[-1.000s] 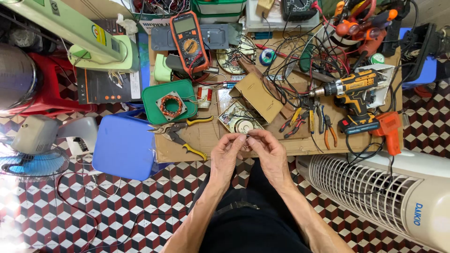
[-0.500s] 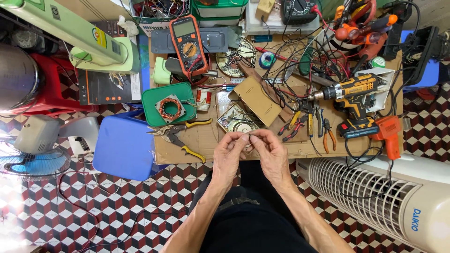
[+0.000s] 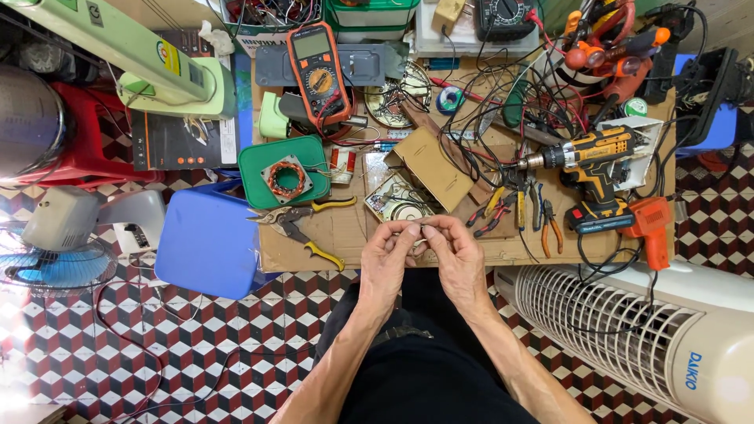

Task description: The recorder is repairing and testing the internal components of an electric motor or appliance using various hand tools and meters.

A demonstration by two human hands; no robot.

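- Presently, both hands are raised together over the near edge of the low work board (image 3: pixel 345 235); left hand (image 3: pixel 386 263) and right hand (image 3: pixel 457 259) meet at the fingertips
- Fingers state: thumb and forefinger of each hand pinched together on one small pale part (image 3: pixel 417 233), seemingly a fine wire end or tiny fitting; too small to identify
- Location of the part: held in the air between the two hands, just above the board's front edge, near the round wound coil plate (image 3: pixel 402 206)
- Progress, as a judgement: fine finger work on the part appears under way; no tool is in either hand, so whatever calls for cutting or testing looks not yet begun
- Count, meters: one orange multimeter (image 3: pixel 318 71), one dark meter (image 3: pixel 506 17) at the top edge
- Count, power tools: one yellow cordless drill (image 3: pixel 589 153), one orange corded tool (image 3: pixel 650 224)
- Count, hand cutters: one yellow-handled snips (image 3: pixel 302 224) lying open; a cluster of small pliers (image 3: pixel 522 210), roughly four, overlapping so the number is uncertain
- Count, other: one copper-wound stator (image 3: pixel 287 179) on a green tray (image 3: pixel 255 192), one blue stool (image 3: pixel 208 243), one white fan housing (image 3: pixel 628 330)
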